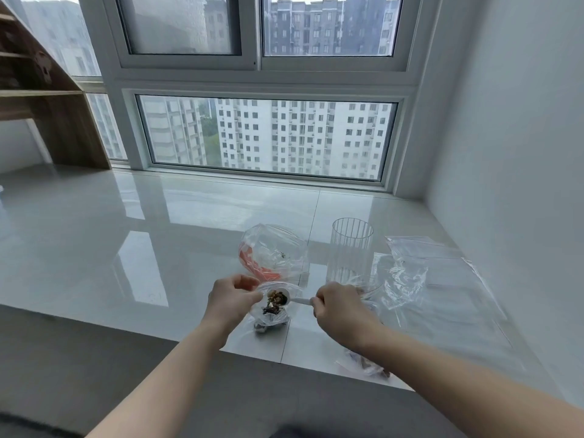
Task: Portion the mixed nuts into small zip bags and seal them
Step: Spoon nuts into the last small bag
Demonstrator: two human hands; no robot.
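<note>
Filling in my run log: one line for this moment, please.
step: scooping | left hand: holds small zip bag open | right hand: tips white spoon of mixed nuts in

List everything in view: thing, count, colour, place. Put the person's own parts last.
small zip bag: one, clear, on the ledge, mouth held open, some nuts inside
scoop: one, white, loaded with nuts, over the bag's mouth
large bag: one, clear with orange-red print, behind the small bag
ribbed jar: one, clear, upright, right of the large bag
spare bags: several, clear, flat at right
filled bag: one, clear, at the ledge's front edge
ledge: one, glossy white tile
left hand: holds the bag's rim
right hand: grips the scoop's handle
</note>
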